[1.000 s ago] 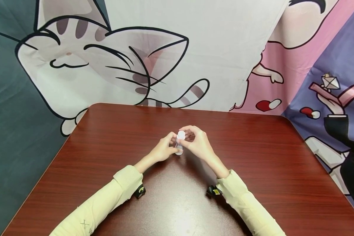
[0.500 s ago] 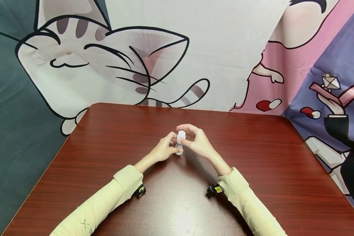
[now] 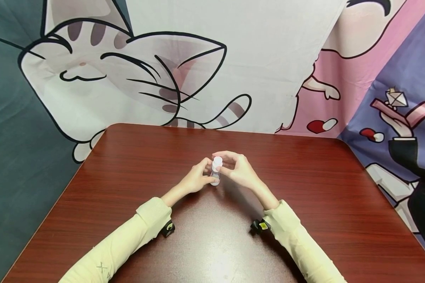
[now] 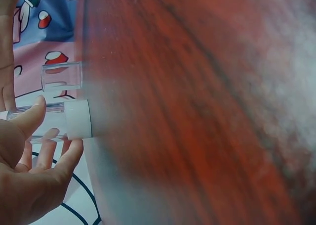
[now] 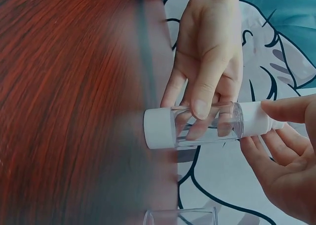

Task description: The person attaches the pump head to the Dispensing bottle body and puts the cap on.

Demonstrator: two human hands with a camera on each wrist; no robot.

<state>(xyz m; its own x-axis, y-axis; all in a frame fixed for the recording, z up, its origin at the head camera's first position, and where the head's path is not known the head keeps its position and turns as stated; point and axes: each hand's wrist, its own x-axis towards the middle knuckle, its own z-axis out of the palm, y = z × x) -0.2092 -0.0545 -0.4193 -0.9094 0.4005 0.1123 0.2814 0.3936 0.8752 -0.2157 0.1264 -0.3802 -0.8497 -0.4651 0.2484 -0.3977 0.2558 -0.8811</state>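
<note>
A small clear bottle [image 3: 215, 173] with a white base and white top stands upright on the table between both hands. My left hand [image 3: 196, 179] holds its transparent body low down, thumb on the near side and fingers behind. At the top, my right hand [image 3: 241, 173] pinches the white collar [image 5: 253, 119] between thumb and fingers. The white base [image 5: 159, 128] rests at the table surface. Beside the bottle, a clear open-looking cap [image 4: 62, 75] stands on the table; the hands hide it in the head view.
The reddish-brown wooden table [image 3: 145, 149] has rounded far corners. Behind it hangs a cloth backdrop [image 3: 262, 63] printed with a cartoon cat and other figures. Black wrist cameras [image 3: 168, 228] sit beneath the cuffs of both pale sleeves [image 3: 127, 239].
My right fingers have loosened from the white collar, lifted a little, and come down around it again, with the right wrist shifted slightly rightward. The left hand and bottle stay in place.
</note>
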